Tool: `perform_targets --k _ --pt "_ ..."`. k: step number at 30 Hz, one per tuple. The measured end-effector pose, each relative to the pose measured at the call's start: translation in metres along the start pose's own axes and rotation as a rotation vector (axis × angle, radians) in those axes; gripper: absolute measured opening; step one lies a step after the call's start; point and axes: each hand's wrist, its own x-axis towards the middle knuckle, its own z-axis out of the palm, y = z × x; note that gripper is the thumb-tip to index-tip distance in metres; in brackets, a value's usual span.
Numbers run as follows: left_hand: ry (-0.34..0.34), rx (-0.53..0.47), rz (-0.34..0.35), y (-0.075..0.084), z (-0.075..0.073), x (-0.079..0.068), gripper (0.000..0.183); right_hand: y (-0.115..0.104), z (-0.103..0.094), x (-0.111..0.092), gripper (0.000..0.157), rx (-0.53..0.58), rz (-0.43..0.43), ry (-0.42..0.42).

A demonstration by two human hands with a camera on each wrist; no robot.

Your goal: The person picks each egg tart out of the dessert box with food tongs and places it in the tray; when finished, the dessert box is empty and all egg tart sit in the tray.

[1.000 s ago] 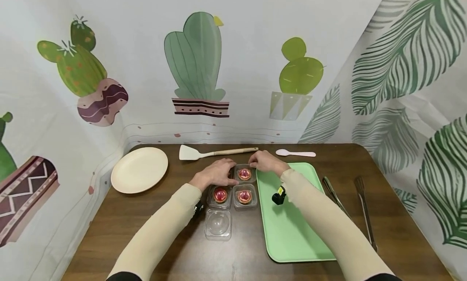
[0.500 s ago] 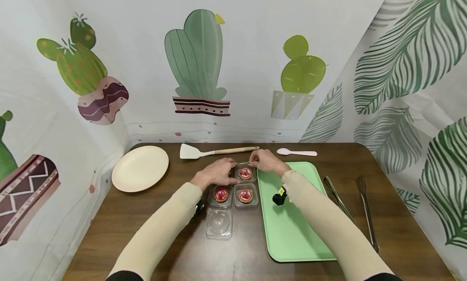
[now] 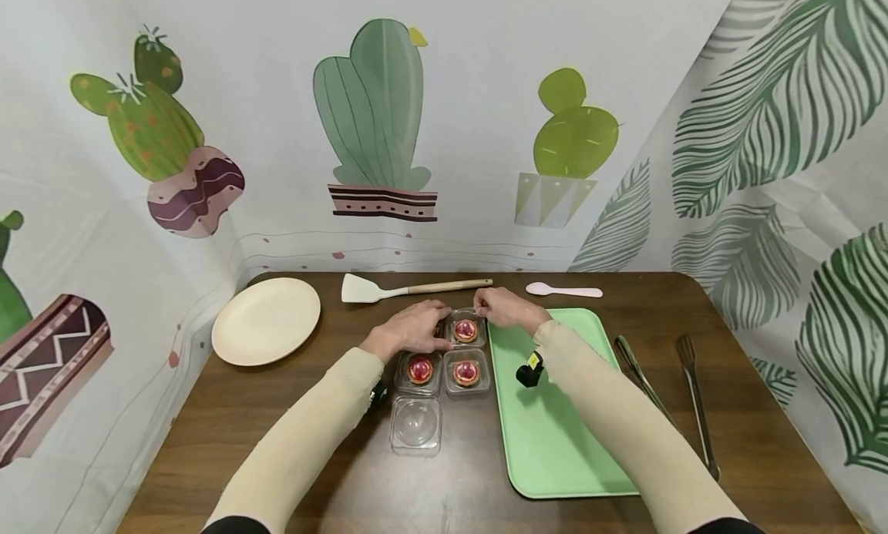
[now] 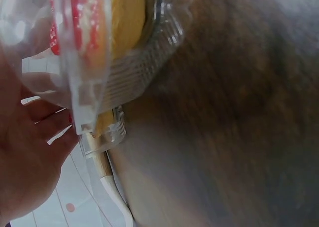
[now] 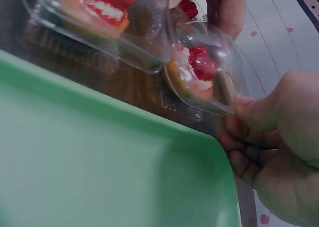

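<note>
In the head view, a lidded clear plastic tart box (image 3: 454,316) with a red-topped tart (image 3: 465,331) lies between my hands. At its back right corner, my right hand (image 3: 509,309) pinches the lid's rim between thumb and fingers; the right wrist view shows this pinch closely. My left hand (image 3: 409,330) reaches over from the left, thumb at the box's front and fingers at its back. Under that hand another boxed tart is mostly hidden. Two more boxed tarts, a left one (image 3: 419,370) and a right one (image 3: 466,373), sit in front.
A clear box (image 3: 416,424) without a visible tart lies nearest me. The green tray (image 3: 555,441) adjoins the boxes on the right. Behind are a white spatula (image 3: 361,290) and a pink spoon (image 3: 565,290). A cream plate (image 3: 265,322) stands left; metal tongs (image 3: 696,403) lie right.
Both hands stay almost in place around the back right tart box. The boxes show no visible shift; the view itself moves very slightly.
</note>
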Motion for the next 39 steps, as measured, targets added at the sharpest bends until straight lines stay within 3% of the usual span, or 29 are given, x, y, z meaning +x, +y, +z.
perform_targets --k 11,21,28,31,39 --pt "0.011 -0.038 0.010 -0.002 0.000 -0.004 0.081 0.004 -0.009 -0.001 0.014 0.182 0.075 -0.027" --pt "0.016 -0.065 0.003 -0.005 0.002 -0.006 0.082 0.010 -0.008 -0.005 0.014 0.184 0.058 0.065" --pt "0.019 -0.073 -0.002 -0.005 0.002 -0.005 0.081 0.011 -0.006 -0.005 0.012 0.234 0.096 0.123" --pt "0.019 -0.075 -0.007 -0.005 0.001 -0.005 0.081 0.008 -0.006 -0.008 0.013 0.297 0.106 0.119" --pt "0.018 -0.084 -0.013 -0.006 -0.001 -0.005 0.079 0.008 -0.010 -0.013 0.020 0.650 0.112 0.065"
